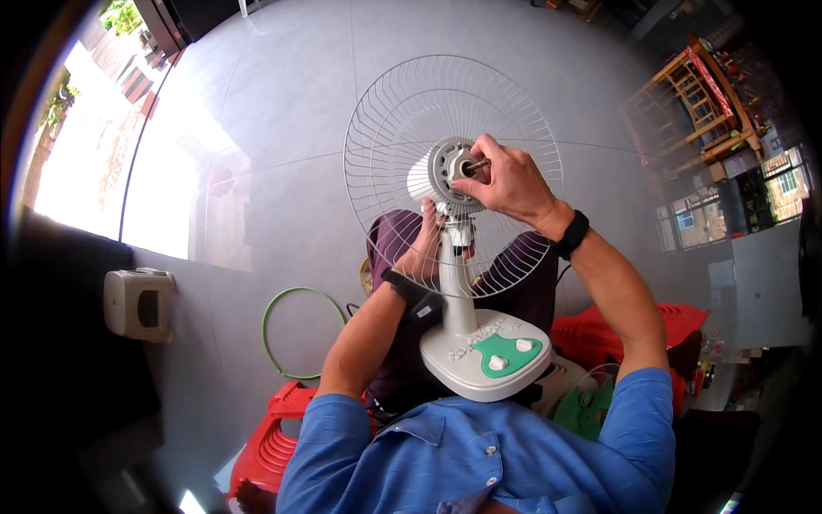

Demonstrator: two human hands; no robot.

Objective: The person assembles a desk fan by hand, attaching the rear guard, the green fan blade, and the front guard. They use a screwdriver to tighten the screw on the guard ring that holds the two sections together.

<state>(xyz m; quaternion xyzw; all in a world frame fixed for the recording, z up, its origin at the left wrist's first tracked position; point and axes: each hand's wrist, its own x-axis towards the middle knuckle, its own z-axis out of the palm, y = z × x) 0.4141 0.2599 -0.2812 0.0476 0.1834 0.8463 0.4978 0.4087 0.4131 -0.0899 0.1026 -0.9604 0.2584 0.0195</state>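
Note:
A white table fan (458,278) stands upright between my knees, its base (445,360) close against my shirt. The base has a green panel (512,358) with two white knobs. A round wire rear guard (377,111) sits on the fan's head, with no blades in front of it. At the hub, my right hand (518,184) has its thumb and fingers closed around a light plastic nut (462,164), and a metal shaft (480,164) sticks out there. Behind the guard, my left hand (419,248) is wrapped round the fan's neck just below the motor; its fingertips are partly hidden.
A green ring (267,330) lies on the floor at left. Red plastic stools (270,437) flank me on both sides. A green fan part (586,411) is at my right. A beige step stool (137,304) stands far left, a wooden frame (706,107) far right.

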